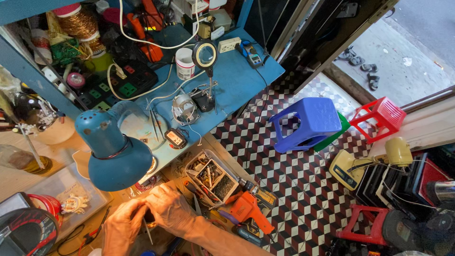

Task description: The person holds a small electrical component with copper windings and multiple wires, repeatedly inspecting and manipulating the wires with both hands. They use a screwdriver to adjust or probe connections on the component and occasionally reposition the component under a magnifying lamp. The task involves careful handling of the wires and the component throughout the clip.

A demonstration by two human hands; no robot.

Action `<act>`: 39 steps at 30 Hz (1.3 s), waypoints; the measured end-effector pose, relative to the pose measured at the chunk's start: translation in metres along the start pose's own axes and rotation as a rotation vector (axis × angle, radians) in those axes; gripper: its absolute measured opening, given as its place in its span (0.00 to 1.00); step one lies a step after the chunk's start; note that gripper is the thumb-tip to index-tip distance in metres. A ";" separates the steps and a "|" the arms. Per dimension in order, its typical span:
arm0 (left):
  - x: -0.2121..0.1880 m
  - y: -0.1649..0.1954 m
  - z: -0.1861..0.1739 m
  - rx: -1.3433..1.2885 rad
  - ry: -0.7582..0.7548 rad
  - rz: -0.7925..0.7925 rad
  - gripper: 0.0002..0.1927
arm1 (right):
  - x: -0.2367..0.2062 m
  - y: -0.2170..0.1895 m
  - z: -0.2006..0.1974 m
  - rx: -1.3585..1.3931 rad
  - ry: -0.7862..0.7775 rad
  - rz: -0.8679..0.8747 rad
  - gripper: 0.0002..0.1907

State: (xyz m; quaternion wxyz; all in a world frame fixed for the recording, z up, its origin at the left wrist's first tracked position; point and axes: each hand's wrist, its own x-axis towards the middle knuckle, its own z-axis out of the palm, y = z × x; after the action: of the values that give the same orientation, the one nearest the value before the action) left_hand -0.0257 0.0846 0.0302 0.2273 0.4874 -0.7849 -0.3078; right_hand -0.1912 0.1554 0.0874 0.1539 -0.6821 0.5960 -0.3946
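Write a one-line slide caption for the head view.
Under a blue desk lamp, both hands, left hand and right hand, work a thin metal tool beside an orange power drill.

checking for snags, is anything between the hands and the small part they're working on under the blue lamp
Nothing visible does. The left hand and right hand already close together around the small part, with a thin metal tool poking out below. The blue lamp hangs above, apart from them.

Bare hands [151,213]; sleeveless forearm [222,239]
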 end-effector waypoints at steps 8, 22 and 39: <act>0.014 0.004 0.005 -0.205 -0.021 -0.027 0.08 | 0.022 0.024 -0.008 -0.123 0.026 -0.293 0.12; 0.027 -0.008 0.014 -0.346 0.028 0.077 0.09 | 0.034 0.043 0.019 -0.155 0.121 -0.205 0.08; 0.041 0.008 -0.008 -0.094 -0.156 0.062 0.13 | -0.004 0.048 -0.046 0.025 0.120 0.329 0.11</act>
State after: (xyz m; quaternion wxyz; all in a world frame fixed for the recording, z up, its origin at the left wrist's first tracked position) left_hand -0.0429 0.0477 0.0437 0.1974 0.4262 -0.7995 -0.3743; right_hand -0.2579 0.1594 0.0829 0.1889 -0.5486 0.7026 -0.4118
